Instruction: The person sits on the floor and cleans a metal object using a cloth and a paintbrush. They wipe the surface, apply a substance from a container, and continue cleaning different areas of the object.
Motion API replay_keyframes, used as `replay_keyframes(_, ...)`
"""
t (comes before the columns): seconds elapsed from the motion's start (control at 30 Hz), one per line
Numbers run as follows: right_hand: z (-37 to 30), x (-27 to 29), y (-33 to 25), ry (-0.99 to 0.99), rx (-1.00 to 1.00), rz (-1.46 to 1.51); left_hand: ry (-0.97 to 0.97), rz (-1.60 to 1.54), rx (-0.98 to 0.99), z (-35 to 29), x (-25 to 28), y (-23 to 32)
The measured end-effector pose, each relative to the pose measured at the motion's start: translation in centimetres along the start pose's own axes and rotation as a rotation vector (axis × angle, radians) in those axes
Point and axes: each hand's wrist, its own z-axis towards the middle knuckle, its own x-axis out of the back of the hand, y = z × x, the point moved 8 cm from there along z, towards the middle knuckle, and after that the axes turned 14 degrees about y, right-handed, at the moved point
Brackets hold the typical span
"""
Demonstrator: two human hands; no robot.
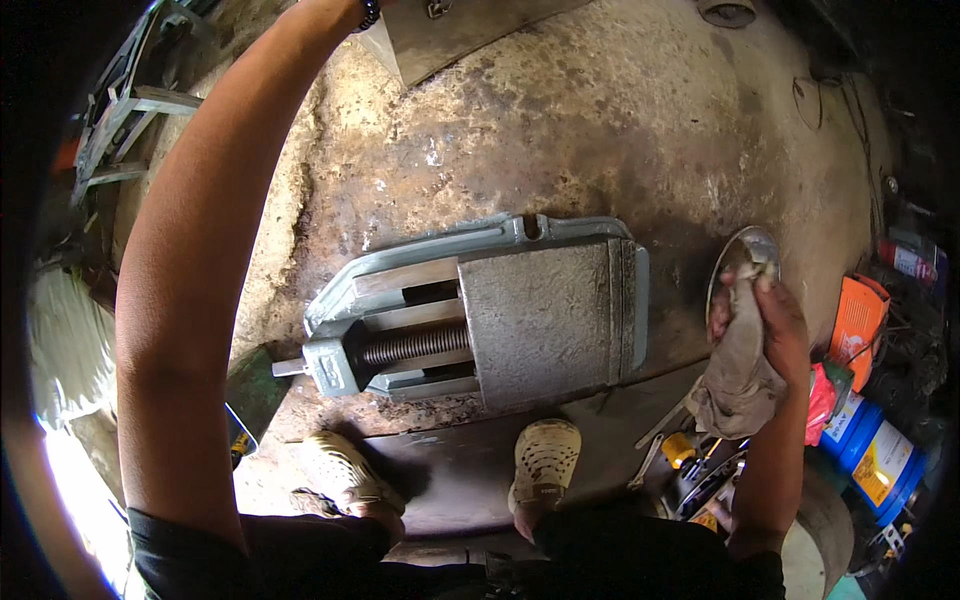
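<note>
My right hand [775, 320] grips rag [735, 375] on round metal disc [745, 250], right of vise [500, 310]; left hand out of frame, can't tell

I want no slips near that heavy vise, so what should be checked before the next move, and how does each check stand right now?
1. Right hand grips the rag: ok.
2. Rag is pressed on the round metal disc: ok.
3. Left hand in sight: not ok, the arm runs out of the top edge.
4. Vise lies flat on the floor: ok.
5. Feet clear of the vise: cannot tell, the right shoe is very close.
</note>
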Motion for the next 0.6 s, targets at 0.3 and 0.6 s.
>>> replay_keyframes(0.3,6.6,-11.1,-11.3,-0.238,0.814,-0.824,0.055,0.108,-0.141,-2.1,0.6,1.1)
replay_keyframes(0.6,13.3,-24.4,-2.3,-0.785,0.92,-1.521,0.008,0.163,-0.101,-2.0,-0.2,0.5)
